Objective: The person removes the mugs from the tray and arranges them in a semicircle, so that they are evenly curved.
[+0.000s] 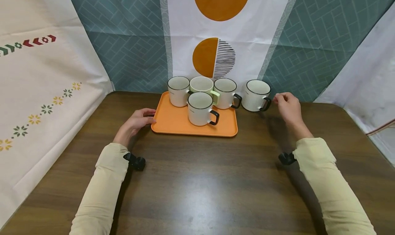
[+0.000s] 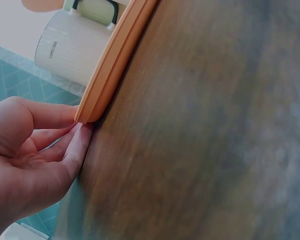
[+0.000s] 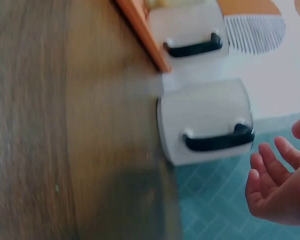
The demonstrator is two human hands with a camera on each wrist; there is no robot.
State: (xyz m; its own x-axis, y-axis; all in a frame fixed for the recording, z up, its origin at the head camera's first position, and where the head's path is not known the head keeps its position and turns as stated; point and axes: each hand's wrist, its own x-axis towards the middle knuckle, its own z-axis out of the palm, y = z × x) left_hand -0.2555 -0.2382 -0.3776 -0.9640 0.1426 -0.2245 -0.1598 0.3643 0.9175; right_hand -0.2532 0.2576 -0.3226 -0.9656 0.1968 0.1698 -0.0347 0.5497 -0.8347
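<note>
My left hand (image 1: 137,121) pinches the left rim of an orange tray (image 1: 166,125) between thumb and fingers. On the tray stand several white mugs: a mug (image 1: 179,92) at back left, one with a pale green handle (image 1: 202,84) at back middle, a black-handled mug (image 1: 224,92) at back right and a black-handled mug (image 1: 199,109) in front of them. Another white mug (image 1: 254,96) with a black handle stands on the table, right of the tray. Beside that handle is my right hand (image 1: 288,108), its fingers loosely bent and holding nothing; a gap shows in the right wrist view.
The brown wooden table (image 1: 197,180) reaches toward me in front of the tray. A teal and white patterned cloth (image 1: 132,49) hangs close behind the mugs. White cloths border the table at left and right.
</note>
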